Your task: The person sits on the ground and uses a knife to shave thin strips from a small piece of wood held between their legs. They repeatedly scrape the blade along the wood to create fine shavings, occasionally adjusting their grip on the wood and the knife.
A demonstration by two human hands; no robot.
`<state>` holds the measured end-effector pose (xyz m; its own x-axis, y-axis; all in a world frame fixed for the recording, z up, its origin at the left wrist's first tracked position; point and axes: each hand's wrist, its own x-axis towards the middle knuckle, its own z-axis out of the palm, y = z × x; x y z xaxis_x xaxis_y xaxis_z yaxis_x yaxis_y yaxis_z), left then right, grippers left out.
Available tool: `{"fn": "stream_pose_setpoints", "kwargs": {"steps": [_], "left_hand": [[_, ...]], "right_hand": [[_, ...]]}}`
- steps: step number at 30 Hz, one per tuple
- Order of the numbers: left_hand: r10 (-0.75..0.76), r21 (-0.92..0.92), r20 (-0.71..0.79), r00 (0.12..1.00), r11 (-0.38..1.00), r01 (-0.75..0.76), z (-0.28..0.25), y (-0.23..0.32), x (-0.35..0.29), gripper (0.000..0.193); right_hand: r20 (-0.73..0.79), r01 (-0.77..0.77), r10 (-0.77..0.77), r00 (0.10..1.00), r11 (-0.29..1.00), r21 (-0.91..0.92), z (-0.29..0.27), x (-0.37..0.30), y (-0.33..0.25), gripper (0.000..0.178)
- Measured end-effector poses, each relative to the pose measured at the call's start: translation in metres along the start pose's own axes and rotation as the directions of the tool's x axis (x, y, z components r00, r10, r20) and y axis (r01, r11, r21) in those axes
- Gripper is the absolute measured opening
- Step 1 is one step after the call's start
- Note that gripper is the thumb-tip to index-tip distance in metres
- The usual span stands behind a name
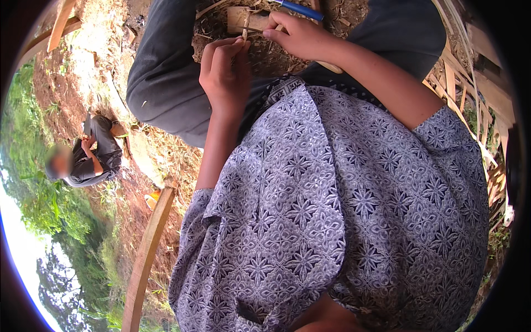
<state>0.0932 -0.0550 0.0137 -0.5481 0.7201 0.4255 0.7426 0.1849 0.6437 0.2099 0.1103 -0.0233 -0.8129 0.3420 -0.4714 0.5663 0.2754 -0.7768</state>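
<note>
My left hand [225, 69] is closed, its fingertips pinching a slim, pale wooden stick [246, 26] that points away from me. My right hand [298, 36] wraps around a knife [253, 29]. Its thin, dark blade lies across the stick just beyond my left fingertips. A pale handle end [330, 67] shows below my right wrist. Behind the stick, a flat wooden block [235, 16] rests on the ground between my legs. A tool with a blue handle [301, 9] lies just past my right hand.
Split wood strips [451, 83] pile up on the right. At left, a wooden beam [145, 260] rises near a small orange object [152, 199]. Another person [94, 152] sits farther off on the slope. Wood chips and dry straw cover the ground around my legs.
</note>
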Motion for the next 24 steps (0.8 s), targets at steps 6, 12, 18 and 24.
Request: {"fn": "stream_pose_setpoints", "kwargs": {"steps": [6,12,18,24], "left_hand": [[-0.017,-0.027,0.048,0.999,0.999,0.018,0.007,0.015,0.001,0.017],[-0.024,-0.005,0.026,0.999,1.000,0.024,-0.003,0.010,0.004,0.019],[-0.046,-0.023,0.027,0.999,0.999,0.047,-0.007,0.009,0.007,0.021],[-0.048,-0.036,0.036,0.998,0.998,0.049,-0.008,0.004,0.005,0.022]], "right_hand": [[0.038,-0.298,0.300,0.953,0.954,-0.038,0.016,0.033,0.085,0.024],[-0.035,-0.202,0.213,0.976,0.958,0.205,-0.012,0.017,0.034,0.025],[0.066,0.046,-0.049,0.997,0.998,0.045,-0.033,-0.010,-0.013,0.023],[0.122,-0.040,0.038,0.992,0.999,0.015,-0.033,-0.009,-0.022,0.024]]}}
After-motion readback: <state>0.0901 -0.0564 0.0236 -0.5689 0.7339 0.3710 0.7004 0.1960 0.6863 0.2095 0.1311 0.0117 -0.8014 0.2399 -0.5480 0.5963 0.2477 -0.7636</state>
